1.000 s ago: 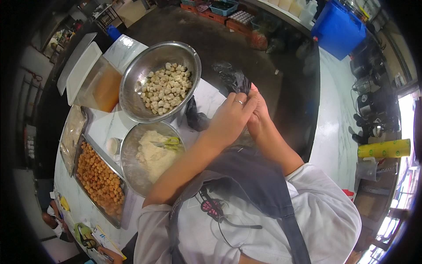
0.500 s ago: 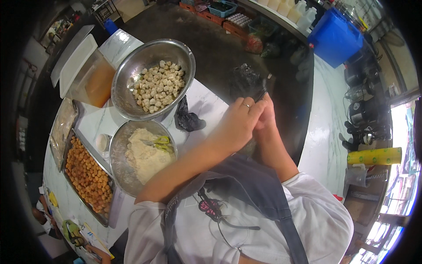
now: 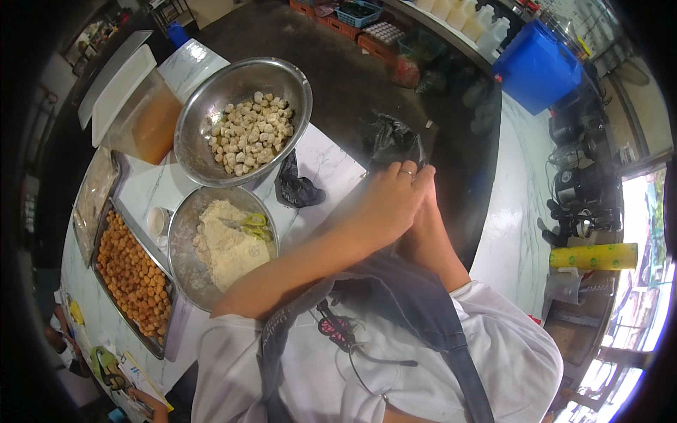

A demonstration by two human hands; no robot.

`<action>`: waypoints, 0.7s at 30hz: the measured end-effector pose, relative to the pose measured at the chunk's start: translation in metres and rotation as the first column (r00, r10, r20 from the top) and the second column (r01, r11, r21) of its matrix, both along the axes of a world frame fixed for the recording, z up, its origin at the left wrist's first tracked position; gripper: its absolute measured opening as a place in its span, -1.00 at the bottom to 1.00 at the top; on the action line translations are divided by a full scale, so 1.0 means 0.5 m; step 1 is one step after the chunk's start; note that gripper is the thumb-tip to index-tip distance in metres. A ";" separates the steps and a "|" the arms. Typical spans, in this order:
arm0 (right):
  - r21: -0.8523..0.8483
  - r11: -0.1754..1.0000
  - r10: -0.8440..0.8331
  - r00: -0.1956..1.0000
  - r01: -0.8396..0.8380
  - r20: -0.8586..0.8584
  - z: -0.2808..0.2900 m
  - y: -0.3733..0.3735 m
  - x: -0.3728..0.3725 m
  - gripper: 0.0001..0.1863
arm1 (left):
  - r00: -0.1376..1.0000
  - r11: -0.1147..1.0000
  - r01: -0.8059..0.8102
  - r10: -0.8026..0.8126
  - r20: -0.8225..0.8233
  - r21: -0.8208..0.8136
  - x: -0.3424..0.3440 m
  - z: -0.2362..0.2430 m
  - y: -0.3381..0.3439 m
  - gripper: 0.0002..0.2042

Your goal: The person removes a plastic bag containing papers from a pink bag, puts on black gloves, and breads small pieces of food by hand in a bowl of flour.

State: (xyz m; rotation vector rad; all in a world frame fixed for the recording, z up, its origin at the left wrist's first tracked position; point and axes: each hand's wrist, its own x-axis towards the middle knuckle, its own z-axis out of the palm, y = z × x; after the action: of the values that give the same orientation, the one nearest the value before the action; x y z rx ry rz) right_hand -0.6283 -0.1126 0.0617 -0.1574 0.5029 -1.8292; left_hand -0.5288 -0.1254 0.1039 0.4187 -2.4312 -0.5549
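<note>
There were two bare hands [image 3: 396,200], two crumpled black plastic pieces [image 3: 301,190], two round steel bowls [image 3: 193,143] and one yellow cylindrical roll [image 3: 594,256].

Looks like a commercial kitchen, judging by the bulk of food. Left of the gripping hands [image 3: 391,204], holds, on a marble-patterned table [image 3: 324,148], a big steel bowl [image 3: 201,106] of floury chunks [image 3: 252,134], a second bowl [image 3: 185,240] of pale flour [image 3: 226,243] and a metal tray [image 3: 144,243] of browned pieces [image 3: 134,275]. Beyond the grip, stores eggs [image 3: 383,34] by orange crates [image 3: 377,48], with pale jugs [image 3: 479,22] farther right. Right of the grip, offers a long counter [image 3: 518,190] with a large blue container [image 3: 539,67], dark appliances [image 3: 572,185] and a yellow roll [image 3: 594,256]. Includes a dark apron [image 3: 402,282] below the grip.
</note>
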 end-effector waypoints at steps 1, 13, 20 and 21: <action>-0.030 0.999 0.035 0.997 -0.033 0.067 0.000 0.004 -0.005 -0.65 | 1.000 1.000 -0.004 0.004 -0.004 0.020 0.003 -0.002 0.000 -0.63; -0.430 0.892 0.337 0.838 -0.139 0.429 0.046 0.026 -0.017 -0.57 | 0.709 0.024 0.136 0.696 -0.114 0.990 0.061 -0.036 -0.086 -0.70; -0.277 0.959 0.147 0.929 -0.050 0.340 -0.005 0.030 -0.042 -0.61 | 0.612 0.322 0.308 0.654 -0.445 0.895 0.107 -0.061 -0.146 -0.83; -0.286 0.954 0.180 0.930 -0.086 0.320 -0.040 0.031 -0.058 -0.63 | 0.616 0.314 0.314 0.651 -0.444 0.896 0.111 -0.058 -0.152 -0.80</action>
State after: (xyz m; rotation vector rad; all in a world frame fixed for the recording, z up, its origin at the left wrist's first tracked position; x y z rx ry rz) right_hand -0.6575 -0.0968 0.0419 -0.0513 -0.0036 -1.7355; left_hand -0.4735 -0.2014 0.0747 0.7289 -0.8804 -1.6704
